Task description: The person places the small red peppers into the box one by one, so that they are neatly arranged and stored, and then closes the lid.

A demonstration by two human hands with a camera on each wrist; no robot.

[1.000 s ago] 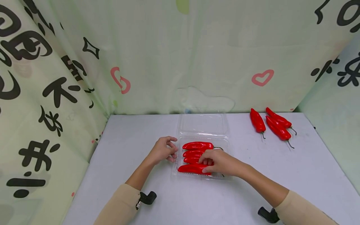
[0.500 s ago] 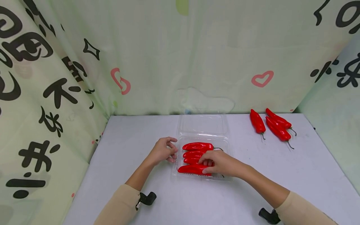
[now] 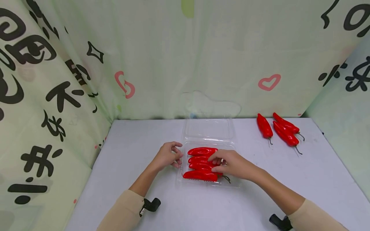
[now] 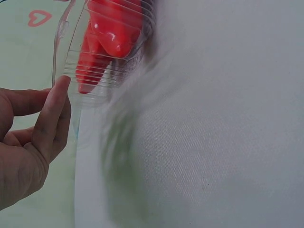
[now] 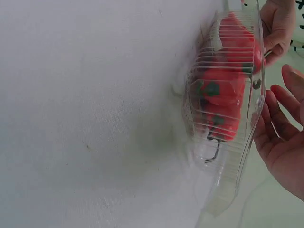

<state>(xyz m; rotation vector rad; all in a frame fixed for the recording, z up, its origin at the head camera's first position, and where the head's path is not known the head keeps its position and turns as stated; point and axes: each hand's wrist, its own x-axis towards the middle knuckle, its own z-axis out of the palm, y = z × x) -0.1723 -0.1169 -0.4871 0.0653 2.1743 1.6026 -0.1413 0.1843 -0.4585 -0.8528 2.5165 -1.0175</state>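
Observation:
A clear plastic box (image 3: pixel 228 144) with its lid (image 3: pixel 208 130) folded back stands mid-table. Several red chili peppers (image 3: pixel 200 175) lie side by side in it, stems mostly to the right. My left hand (image 3: pixel 169 154) is at the box's left side; in the left wrist view, its fingertips (image 4: pixel 63 84) hold the rim. Above the right half of the box is my right hand (image 3: pixel 232 163), its fingers loosely bent and parted over the middle peppers. In the right wrist view that hand (image 5: pixel 285 135) shows nothing between its fingers.
Toward the table's back right lie three more red chili peppers (image 3: pixel 286 133), two of them touching. A pale green printed curtain (image 3: pixel 162 64) hangs behind the white table (image 3: pixel 138 134) and along both sides.
My right hand has let go of the front pepper and moved slightly up and right, uncovering its stem. The left hand has stayed at the box's side.

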